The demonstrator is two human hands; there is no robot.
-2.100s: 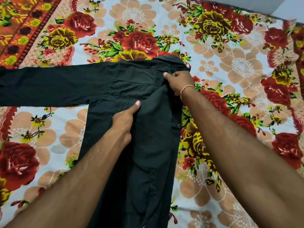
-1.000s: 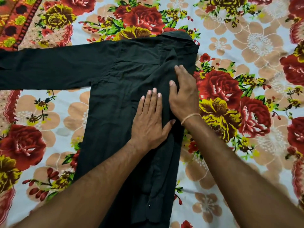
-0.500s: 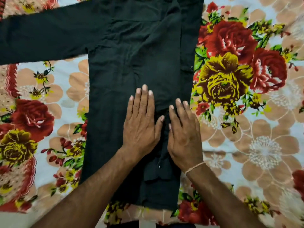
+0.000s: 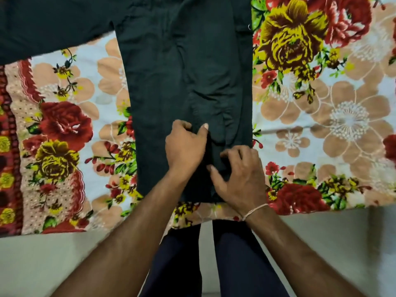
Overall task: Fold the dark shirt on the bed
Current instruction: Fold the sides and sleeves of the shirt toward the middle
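Note:
The dark shirt (image 4: 171,67) lies flat on the flowered bedsheet, its right side folded over the body and its left sleeve (image 4: 49,24) stretched out to the left. My left hand (image 4: 185,146) is near the shirt's bottom hem, its fingers and thumb curled and pinching a fold of the cloth. Just right of it, my right hand (image 4: 240,179) grips the folded-over layer at the hem with curled fingers. The collar is out of view at the top.
The flowered bedsheet (image 4: 321,103) spreads on both sides of the shirt. Its near edge runs across the lower picture, with pale floor (image 4: 42,264) below. My dark-trousered legs (image 4: 203,264) stand against that edge.
Both hands slid down the shirt from the chest to the hem. They were flat and pressing the cloth; now both curl and grip it. The view has tilted down toward the bed's edge.

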